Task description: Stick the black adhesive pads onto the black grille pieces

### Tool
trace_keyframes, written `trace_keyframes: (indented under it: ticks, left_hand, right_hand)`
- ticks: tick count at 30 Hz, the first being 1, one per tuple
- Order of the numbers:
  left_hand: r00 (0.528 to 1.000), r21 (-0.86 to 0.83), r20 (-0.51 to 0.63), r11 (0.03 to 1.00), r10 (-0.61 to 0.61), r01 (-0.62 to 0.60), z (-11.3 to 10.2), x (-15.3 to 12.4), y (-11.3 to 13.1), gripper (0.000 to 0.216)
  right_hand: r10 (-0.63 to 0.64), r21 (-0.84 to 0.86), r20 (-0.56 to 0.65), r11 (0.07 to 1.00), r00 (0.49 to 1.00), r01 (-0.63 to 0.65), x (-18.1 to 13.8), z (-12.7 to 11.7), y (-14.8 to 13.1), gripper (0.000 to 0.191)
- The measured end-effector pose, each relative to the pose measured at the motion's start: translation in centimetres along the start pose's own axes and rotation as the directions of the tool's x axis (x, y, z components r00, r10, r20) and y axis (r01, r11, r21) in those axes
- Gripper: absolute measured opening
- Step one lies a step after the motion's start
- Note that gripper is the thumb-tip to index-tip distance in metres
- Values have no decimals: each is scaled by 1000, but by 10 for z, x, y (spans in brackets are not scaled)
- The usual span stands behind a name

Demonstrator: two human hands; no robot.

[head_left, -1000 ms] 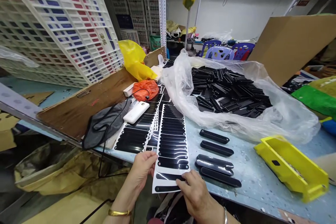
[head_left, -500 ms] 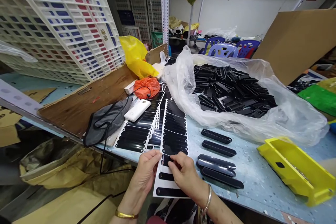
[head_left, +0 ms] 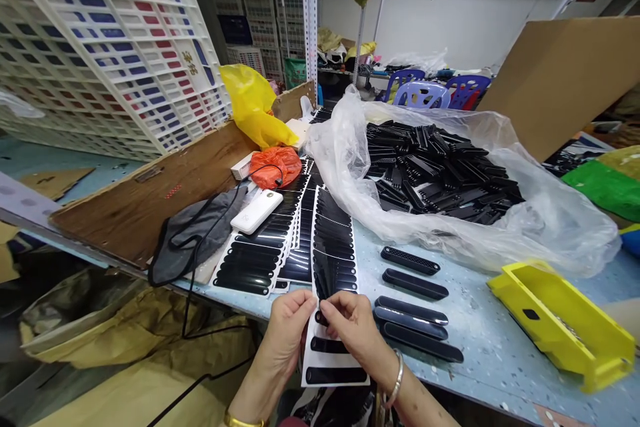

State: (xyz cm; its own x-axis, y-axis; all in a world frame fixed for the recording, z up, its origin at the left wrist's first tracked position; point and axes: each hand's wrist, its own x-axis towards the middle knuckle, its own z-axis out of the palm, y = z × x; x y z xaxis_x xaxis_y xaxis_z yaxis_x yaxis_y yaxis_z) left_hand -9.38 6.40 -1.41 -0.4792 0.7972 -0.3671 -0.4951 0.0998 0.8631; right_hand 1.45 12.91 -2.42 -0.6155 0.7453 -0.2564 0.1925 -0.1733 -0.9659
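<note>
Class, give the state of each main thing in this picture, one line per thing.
Left hand: pinched on the sticker sheet
Right hand: fingertips pinched together; anything between hidden
Sticker sheet: held, bearing black stickers
Loose black strips: lying flat
Clear plastic bag: open, heaped with black pieces
Yellow bin: open, upright
White power bank: lying flat
Orange plastic bag: crumpled
Yellow plastic bag: crumpled
Gray cloth: crumpled
White plastic crate: loaded

A pale wall (head_left: 480, 20) stands far beyond the grip, purple plastic chairs (head_left: 423, 86) before it. Ahead of the grip rises a perforated metal post (head_left: 310, 27); right of it, a blue worktop (head_left: 473, 307) spreads.
</note>
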Motion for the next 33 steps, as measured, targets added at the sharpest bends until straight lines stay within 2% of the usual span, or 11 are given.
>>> trace_keyframes:
  ticks: [4,9,13,17,20,22,25,28,31,32,33]
  left_hand:
    - [1000,38,-12,999,0,0,-1,0,-2,33]
    - [1000,47,-2,998,29,-29,0,-1,-7,32]
    - [1000,72,-2,997,-1,1,-3,0,-11,31]
    - [991,313,-79,946,112,-82,-24,13,-7,29]
    - [936,678,-120,716,330,-166,-46,27,0,25]
    - [894,857,-88,491,439,-157,-57,35,4,24]
    - [879,973,-5,205,477,-105,-62,37,9,26]
    - [880,995,42,64,474,-82,-54,30,18,25]
    - [803,977,22,157,596,-144,-32,17,28,23]
    - [804,942,15,261,595,-211,-21,13,30,27]
    - [842,873,19,402,539,-277,-9,10,31,32]
  right_hand:
    - [41,47,-25,998,999,-40,2,1,-3,45]
    - [-12,-42,-74,999,997,9,4,0,-2,41]
    - [60,85,-40,995,997,-56,9,4,4,43]
    - [40,153,-132,988,990,-19,5,-11,0,45]
    - [-138,94,-273,981,952,169,-13,-50,-17,40]
    - [-248,84,-445,945,860,316,-29,-82,-30,33]
    - [-303,58,-586,909,751,413,-53,-117,-45,25]
    - [-316,59,-569,905,759,421,-69,-125,-46,23]
    - [-337,94,-443,904,831,417,-81,-118,-38,21]
    - [-345,101,-393,905,852,413,-84,-115,-35,20]
    - [-354,104,-353,905,866,412,-87,-113,-33,19]
